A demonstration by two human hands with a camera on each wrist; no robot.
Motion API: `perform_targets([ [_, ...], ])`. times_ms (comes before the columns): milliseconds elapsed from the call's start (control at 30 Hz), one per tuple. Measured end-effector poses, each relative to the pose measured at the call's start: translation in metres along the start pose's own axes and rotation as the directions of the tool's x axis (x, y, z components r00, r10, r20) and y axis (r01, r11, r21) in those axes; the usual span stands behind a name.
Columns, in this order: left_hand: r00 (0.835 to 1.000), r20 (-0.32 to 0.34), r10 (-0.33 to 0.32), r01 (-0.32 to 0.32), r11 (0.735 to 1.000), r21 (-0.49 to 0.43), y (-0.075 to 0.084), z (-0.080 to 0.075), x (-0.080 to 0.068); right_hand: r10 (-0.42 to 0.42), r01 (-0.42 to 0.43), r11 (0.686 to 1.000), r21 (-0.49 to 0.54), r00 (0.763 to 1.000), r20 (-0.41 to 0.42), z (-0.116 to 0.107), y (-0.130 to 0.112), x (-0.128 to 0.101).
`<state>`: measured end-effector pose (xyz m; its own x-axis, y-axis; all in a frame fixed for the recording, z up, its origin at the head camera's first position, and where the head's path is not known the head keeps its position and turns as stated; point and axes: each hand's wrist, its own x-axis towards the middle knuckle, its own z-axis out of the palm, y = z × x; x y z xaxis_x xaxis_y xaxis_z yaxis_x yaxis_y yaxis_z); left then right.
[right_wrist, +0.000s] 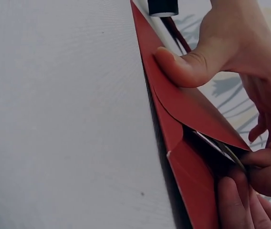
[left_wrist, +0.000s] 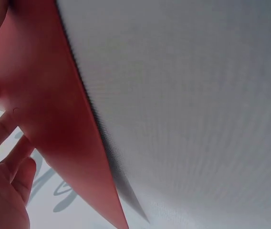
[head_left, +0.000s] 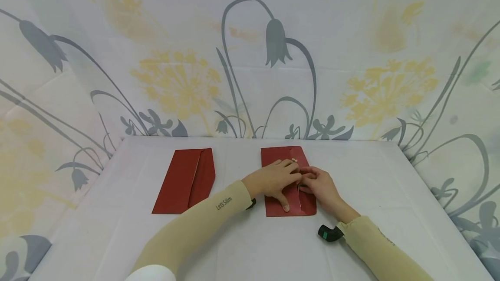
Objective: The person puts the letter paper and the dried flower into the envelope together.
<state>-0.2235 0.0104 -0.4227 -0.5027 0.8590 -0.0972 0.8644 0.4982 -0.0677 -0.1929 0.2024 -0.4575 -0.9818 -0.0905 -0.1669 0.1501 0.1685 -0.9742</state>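
Head view: red paper envelope lies flat on the white table, right of centre; it is a long rectangle with matte surface. The left hand rests on it with fingers spread and straight. The right hand pinches its flap edge.
Second envelope: same red paper, flap partly open, well apart on the left.
Backdrop: soft cloth with grey bell flowers and yellow blooms.
Left wrist view: red envelope is seen very near, smooth, against finely woven white cloth; fingers touch it.
Right wrist view: left thumb presses the curved flap; right fingertips close together at the envelope mouth.
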Motion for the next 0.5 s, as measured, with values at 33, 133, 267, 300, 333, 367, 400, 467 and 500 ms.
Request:
perform_targets([
  [33,1.0,-0.004,0.001,-0.001,1.0,0.002,0.0001,0.0001,-0.0003,-0.003,0.003,1.0,0.001,1.0,0.002,-0.0001,0.0004,-0.0001],
  [133,1.0,-0.018,0.007,-0.006,1.0,0.005,0.0001,0.0,-0.0011,-0.011,0.011,1.0,0.01,1.0,-0.002,0.0001,0.0005,-0.0008],
  [267,1.0,-0.029,0.008,-0.008,1.0,0.0,-0.0005,0.0002,-0.002,-0.015,0.015,1.0,0.007,1.0,0.004,0.0002,0.0003,-0.0016],
  [300,1.0,-0.03,0.009,-0.009,1.0,-0.002,-0.0005,0.0004,-0.0021,-0.016,0.015,1.0,0.006,1.0,0.008,0.0,0.0004,-0.0016],
  [333,0.999,-0.031,0.01,-0.01,1.0,-0.003,-0.0006,0.0006,-0.0022,-0.015,0.014,1.0,0.006,1.0,0.011,-0.0001,0.0005,-0.0016],
  [367,0.999,-0.032,0.01,-0.01,1.0,-0.002,-0.0007,0.0007,-0.0023,-0.013,0.013,1.0,0.005,1.0,0.014,-0.0003,0.0006,-0.0017],
  [400,0.999,-0.033,0.011,-0.011,1.0,-0.002,-0.0007,0.0009,-0.0023,-0.012,0.012,1.0,0.005,1.0,0.019,-0.0005,0.0007,-0.0017],
  [467,0.999,-0.035,0.013,-0.013,1.0,0.002,-0.0005,0.0011,-0.0023,-0.008,0.008,1.0,0.006,1.0,0.027,-0.001,0.0005,-0.0015],
  [500,0.999,-0.036,0.013,-0.013,1.0,0.001,-0.0005,0.0008,-0.0024,-0.006,0.006,1.0,0.009,1.0,0.03,-0.0014,0.0002,-0.0014],
])
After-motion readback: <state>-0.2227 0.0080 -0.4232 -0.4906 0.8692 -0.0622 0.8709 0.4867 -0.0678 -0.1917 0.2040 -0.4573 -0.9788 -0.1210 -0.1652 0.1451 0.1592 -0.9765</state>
